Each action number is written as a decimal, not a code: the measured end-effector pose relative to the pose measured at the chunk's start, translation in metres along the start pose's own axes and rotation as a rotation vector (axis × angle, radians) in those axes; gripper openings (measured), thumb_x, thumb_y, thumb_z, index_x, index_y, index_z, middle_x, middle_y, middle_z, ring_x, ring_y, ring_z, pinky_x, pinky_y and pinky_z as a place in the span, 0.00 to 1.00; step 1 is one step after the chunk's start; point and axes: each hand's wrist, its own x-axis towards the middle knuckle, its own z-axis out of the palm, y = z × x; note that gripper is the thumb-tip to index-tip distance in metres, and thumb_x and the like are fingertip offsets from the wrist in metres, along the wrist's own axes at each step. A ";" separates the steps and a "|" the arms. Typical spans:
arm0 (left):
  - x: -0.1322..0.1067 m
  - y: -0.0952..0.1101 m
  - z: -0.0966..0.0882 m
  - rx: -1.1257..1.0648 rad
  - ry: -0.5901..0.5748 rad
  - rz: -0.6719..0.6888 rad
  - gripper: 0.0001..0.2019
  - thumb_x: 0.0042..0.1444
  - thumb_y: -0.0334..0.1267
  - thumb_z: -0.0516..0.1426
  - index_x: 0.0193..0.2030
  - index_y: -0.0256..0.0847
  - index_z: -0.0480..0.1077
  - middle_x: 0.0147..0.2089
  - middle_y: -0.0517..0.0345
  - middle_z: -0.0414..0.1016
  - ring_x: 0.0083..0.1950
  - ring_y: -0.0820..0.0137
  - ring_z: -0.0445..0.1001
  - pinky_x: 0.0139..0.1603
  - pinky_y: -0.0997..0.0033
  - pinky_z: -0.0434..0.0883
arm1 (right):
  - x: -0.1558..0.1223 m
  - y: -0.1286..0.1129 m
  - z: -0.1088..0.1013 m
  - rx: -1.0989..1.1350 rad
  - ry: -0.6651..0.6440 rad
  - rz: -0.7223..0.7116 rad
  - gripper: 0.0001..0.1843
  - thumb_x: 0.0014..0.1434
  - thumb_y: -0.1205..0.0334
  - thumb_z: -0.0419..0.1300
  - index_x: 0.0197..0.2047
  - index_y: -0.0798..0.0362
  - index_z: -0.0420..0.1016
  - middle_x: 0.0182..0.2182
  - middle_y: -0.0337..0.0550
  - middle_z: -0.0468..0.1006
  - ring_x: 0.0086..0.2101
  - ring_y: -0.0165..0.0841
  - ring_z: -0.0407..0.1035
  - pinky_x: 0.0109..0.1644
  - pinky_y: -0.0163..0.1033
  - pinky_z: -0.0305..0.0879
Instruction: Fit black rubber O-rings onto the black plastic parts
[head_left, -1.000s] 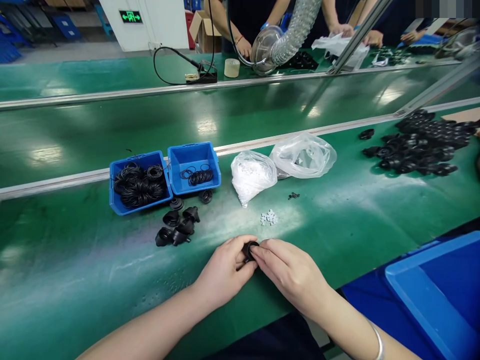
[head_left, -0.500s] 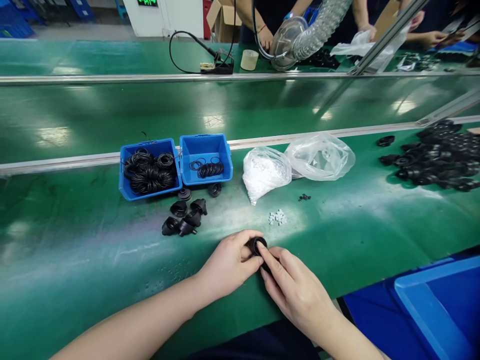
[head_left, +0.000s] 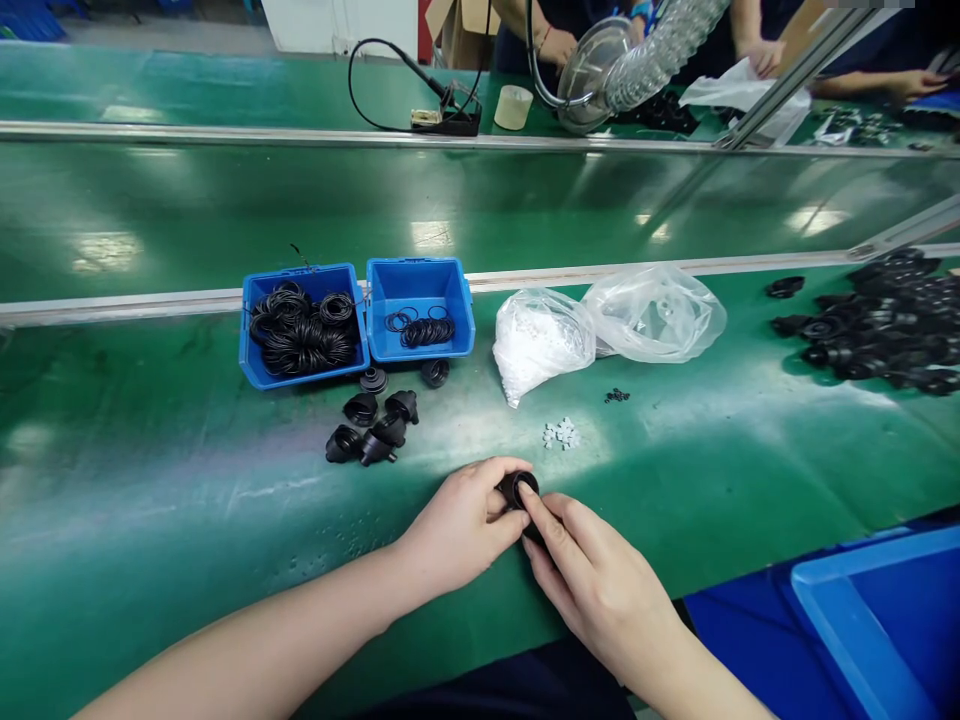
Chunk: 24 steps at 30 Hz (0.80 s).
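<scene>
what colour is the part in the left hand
Black: the part in the left hand shows best in the head view.

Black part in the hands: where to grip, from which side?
I'd pinch the black part by its outer wall from the left, as the left hand does. Its round open mouth tips up toward the camera, with the right hand working at it, so that side is best kept free.
</scene>
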 end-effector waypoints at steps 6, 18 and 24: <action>0.001 -0.002 0.000 0.036 -0.007 0.014 0.18 0.55 0.31 0.55 0.53 0.41 0.68 0.17 0.74 0.49 0.22 0.74 0.52 0.34 0.71 0.64 | 0.004 0.000 -0.001 -0.014 -0.002 -0.007 0.33 0.66 0.70 0.53 0.71 0.58 0.48 0.45 0.55 0.73 0.41 0.40 0.72 0.40 0.44 0.74; 0.000 -0.001 0.000 0.024 -0.024 0.004 0.17 0.56 0.30 0.55 0.53 0.41 0.68 0.18 0.74 0.50 0.22 0.75 0.53 0.33 0.73 0.61 | -0.004 0.004 -0.003 0.070 -0.026 0.016 0.34 0.65 0.72 0.54 0.71 0.57 0.49 0.47 0.55 0.71 0.44 0.39 0.69 0.44 0.43 0.73; 0.001 -0.001 0.000 0.042 -0.016 -0.005 0.17 0.55 0.29 0.54 0.53 0.42 0.68 0.18 0.74 0.51 0.22 0.74 0.53 0.30 0.73 0.60 | 0.001 0.002 -0.005 -0.129 -0.058 -0.068 0.34 0.65 0.71 0.54 0.71 0.62 0.47 0.45 0.56 0.73 0.40 0.41 0.69 0.38 0.45 0.72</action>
